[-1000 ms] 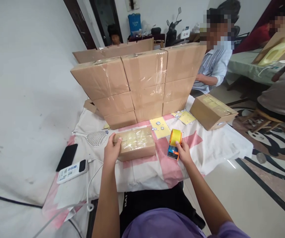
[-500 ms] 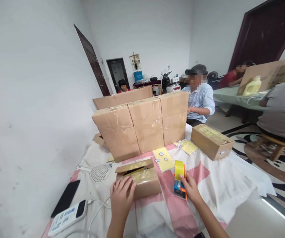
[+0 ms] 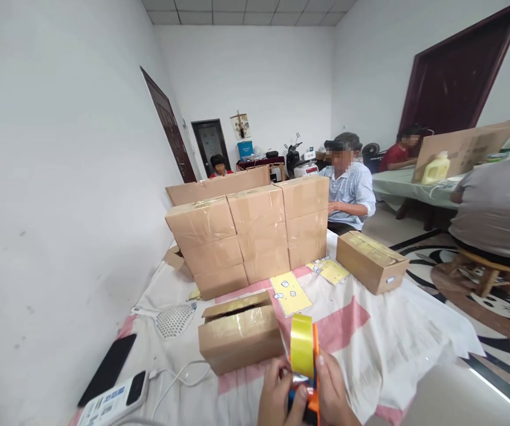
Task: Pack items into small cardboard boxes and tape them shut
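Observation:
A tape dispenser [image 3: 302, 346] with a yellow roll and orange and blue parts is held low at the front of the table. My right hand [image 3: 331, 384] grips it along its right side. On the other side, my left hand [image 3: 277, 387] has its fingers closed at the dispenser's lower end; whether they pinch the tape itself I cannot tell. Just left of and beyond my hands lies a small cardboard box [image 3: 241, 340] with its top flap partly raised and a dark gap along it. Neither hand touches that box.
Behind the box stands a stack of taped cardboard boxes [image 3: 261, 236]. Another carton [image 3: 370, 263] sits at the right. Yellow paper cutouts [image 3: 291, 293], a phone [image 3: 108, 367], a white device [image 3: 115, 402] and its cable lie on the cloth. A co-worker [image 3: 348, 183] sits beyond the stack.
My left hand has left the small box and joined my right hand at the tape dispenser. The dispenser has moved towards me and slightly left. The view has tilted up.

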The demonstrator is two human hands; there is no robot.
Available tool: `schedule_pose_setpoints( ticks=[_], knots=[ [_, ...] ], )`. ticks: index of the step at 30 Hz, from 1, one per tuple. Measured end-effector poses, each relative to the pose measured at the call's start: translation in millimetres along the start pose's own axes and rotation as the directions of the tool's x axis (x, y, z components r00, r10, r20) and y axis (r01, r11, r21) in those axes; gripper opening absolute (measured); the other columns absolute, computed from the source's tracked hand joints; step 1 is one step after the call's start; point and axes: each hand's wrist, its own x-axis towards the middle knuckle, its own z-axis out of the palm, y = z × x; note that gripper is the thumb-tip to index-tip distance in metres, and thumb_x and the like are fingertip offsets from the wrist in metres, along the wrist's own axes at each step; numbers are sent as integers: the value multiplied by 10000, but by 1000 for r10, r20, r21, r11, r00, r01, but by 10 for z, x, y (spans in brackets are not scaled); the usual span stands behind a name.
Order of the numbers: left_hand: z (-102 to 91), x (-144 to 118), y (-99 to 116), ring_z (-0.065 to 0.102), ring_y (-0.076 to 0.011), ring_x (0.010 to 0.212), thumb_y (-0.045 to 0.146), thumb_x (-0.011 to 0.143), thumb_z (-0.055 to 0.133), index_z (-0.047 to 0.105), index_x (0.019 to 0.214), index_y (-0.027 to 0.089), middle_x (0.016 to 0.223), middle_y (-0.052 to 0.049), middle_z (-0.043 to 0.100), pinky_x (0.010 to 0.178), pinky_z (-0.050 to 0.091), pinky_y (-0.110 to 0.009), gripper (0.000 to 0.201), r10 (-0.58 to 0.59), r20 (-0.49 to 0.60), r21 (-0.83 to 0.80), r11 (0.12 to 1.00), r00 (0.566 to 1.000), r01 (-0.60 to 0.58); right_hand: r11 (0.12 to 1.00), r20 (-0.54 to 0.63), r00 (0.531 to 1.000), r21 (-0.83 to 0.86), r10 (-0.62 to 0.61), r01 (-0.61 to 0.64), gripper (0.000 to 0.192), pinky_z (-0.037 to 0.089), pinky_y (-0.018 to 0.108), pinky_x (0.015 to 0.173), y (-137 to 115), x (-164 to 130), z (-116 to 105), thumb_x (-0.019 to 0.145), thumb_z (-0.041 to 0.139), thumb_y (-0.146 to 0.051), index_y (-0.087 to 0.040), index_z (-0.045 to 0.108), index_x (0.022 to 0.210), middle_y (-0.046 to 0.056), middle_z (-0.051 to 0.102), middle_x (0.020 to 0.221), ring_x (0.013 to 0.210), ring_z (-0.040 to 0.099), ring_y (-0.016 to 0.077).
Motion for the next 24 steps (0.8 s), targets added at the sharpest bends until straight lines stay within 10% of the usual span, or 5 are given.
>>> schedule_pose_setpoints(
  ticks=[13, 19, 24],
  knots=[
    [-45, -91, 365, 661, -261, 868, 716, 902, 504, 750, 655, 228, 835, -121, 712, 853, 502, -371, 600, -187, 21, -281, 942, 982, 185, 988, -65, 989, -90, -131, 125, 508, 435, 368, 553, -446, 353, -59, 1003, 362, -599, -267, 538, 660, 57, 561, 608, 557, 518, 234],
    [47, -290, 319, 559, -149, 466, 868, 766, 536, 686, 703, 173, 646, -74, 680, 502, 456, -276, 714, -446, 356, -435, 699, 821, 568, 989, -249, 960, 103, 125, -102, 535, 349, 305, 466, -613, 593, -86, 964, 419, -681, -248, 432, 650, 12, 475, 565, 515, 421, 182],
    [146, -358, 105, 561, -139, 496, 828, 790, 562, 690, 708, 143, 626, -84, 682, 504, 451, -244, 702, -375, 370, -470, 713, 850, 520, 879, -132, 921, 373, 367, -297, 497, 416, 266, 503, -807, 464, 11, 840, 643, -669, -213, 518, 689, -18, 503, 628, 563, 449, 148]
  ],
)
